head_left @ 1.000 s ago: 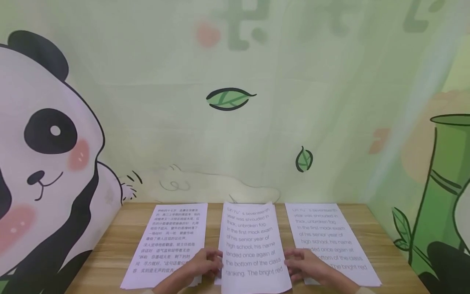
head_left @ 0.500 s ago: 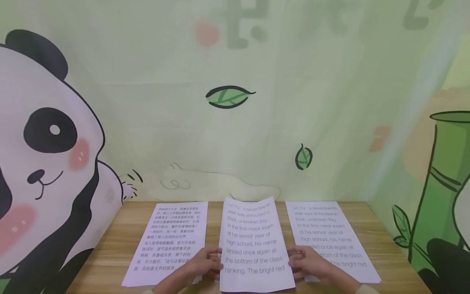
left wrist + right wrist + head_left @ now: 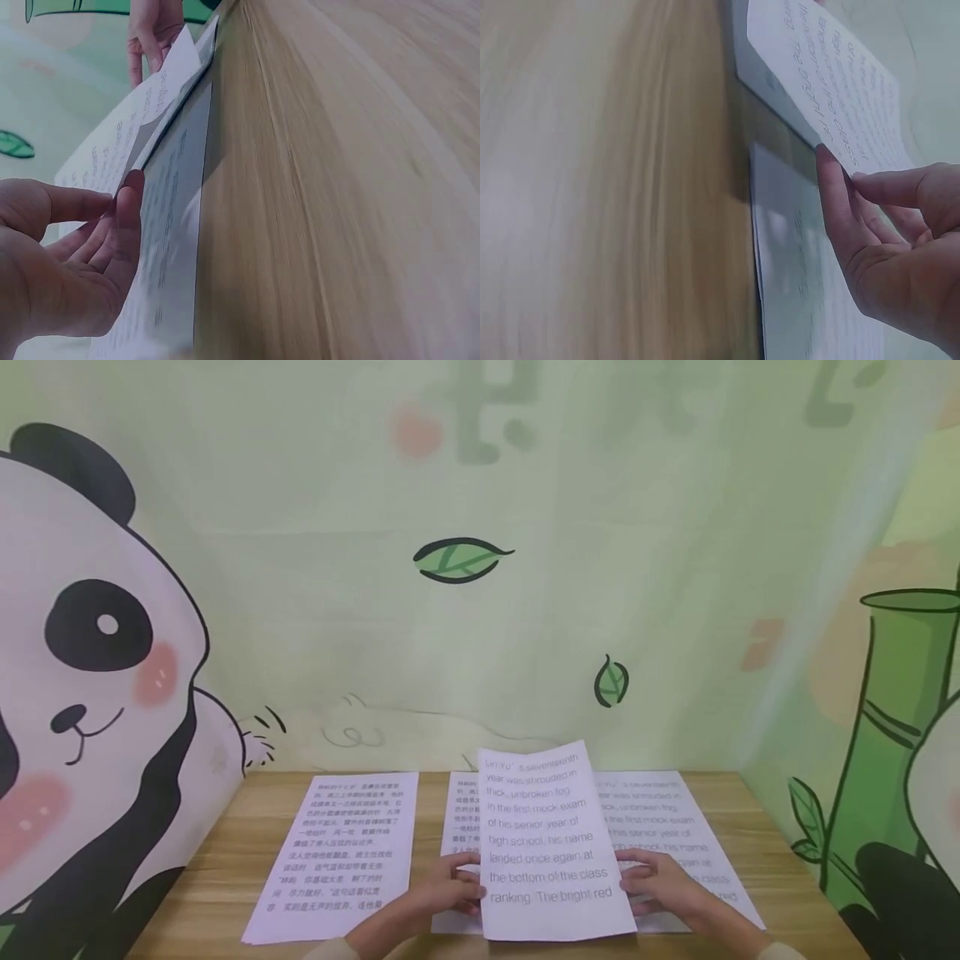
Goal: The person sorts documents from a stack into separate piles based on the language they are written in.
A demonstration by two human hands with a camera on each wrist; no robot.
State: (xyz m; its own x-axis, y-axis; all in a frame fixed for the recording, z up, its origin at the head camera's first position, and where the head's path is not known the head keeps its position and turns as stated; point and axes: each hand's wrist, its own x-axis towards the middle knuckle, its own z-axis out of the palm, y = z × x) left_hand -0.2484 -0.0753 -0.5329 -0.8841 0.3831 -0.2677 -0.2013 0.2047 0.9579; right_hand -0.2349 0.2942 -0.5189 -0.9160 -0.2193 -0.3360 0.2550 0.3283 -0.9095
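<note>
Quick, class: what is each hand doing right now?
Left hand: pinches the English sheet at its left edge.
Right hand: pinches its right edge.

The lifted sheet [image 3: 551, 843] is covering most of the middle stack [image 3: 459, 810] and the left edge of the right stack [image 3: 675, 835]. The picture's lower edge is cutting off both forearms. Motion is blurring the tabletop [image 3: 337, 187] in both wrist views, and the small print on the left stack [image 3: 337, 852] is staying unreadable.
</note>
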